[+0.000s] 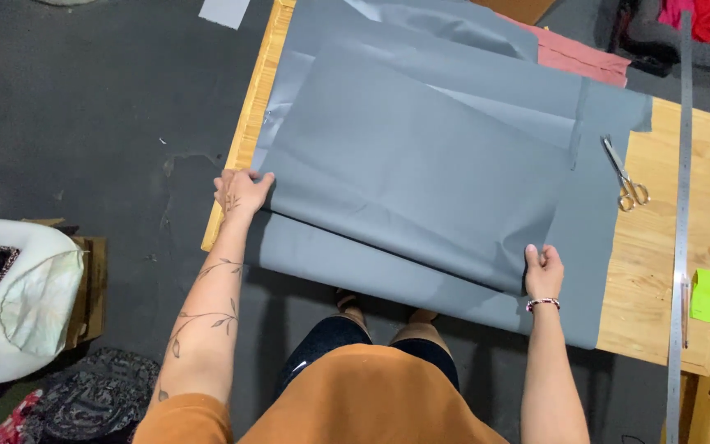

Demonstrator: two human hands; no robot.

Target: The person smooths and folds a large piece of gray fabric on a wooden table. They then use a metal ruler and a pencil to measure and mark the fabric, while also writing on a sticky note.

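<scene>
A large sheet of grey fabric (421, 164) lies folded over on a wooden table (667, 247), its near edge hanging off the front. My left hand (240, 191) pinches the left corner of the upper folded layer at the table's left edge. At the near right corner of that same layer, my right hand (542, 270) grips the fabric, a bead bracelet on its wrist. The layer is stretched flat between both hands.
Scissors (628, 177) lie on the bare wood right of the fabric. A long metal ruler (681, 205) runs along the table's right side, beside a green note pad (709, 294). Pink cloth (581, 53) shows at the far edge. A white chair (18, 296) with fabrics stands left on the dark floor.
</scene>
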